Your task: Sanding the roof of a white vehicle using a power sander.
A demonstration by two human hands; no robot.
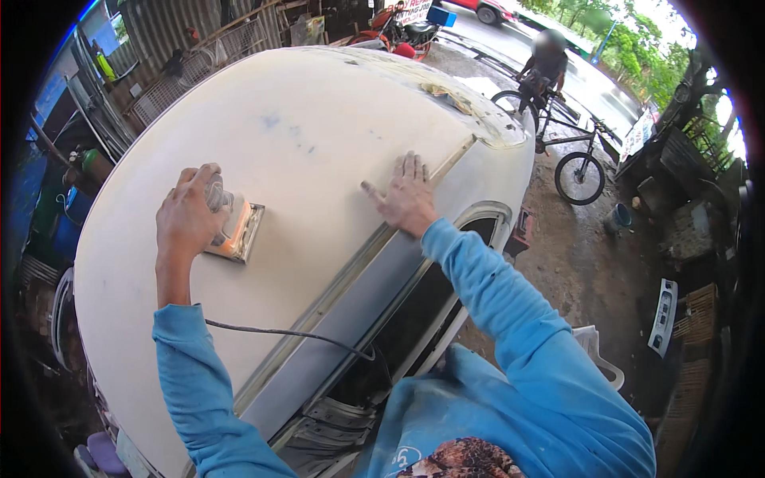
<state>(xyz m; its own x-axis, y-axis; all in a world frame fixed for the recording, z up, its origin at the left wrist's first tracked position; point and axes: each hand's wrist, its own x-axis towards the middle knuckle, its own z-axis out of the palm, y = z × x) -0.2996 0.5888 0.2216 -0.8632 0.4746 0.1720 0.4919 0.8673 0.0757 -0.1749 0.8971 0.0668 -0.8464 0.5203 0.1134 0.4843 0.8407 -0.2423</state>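
My left hand (189,209) is wrapped round the top of an orange and grey electric sander (236,231). The sander's square base rests on the pale, primed roof of a car (303,199). From near my left wrist a dark power cord (283,329) runs right across the roof edge toward the open side of the car. Farther right, my right hand (405,197) lies flat on the roof beside the edge groove, fingers spread, with nothing in it. Grey and bluish patches (271,121) mark the paint beyond the sander.
A person (547,64) is by a black bicycle (580,171) at the far right, near the road. On the ground to the right are a bucket (617,217) and a white car part (663,317). Corrugated sheets (163,40) and a green cylinder (96,166) stand at the left.
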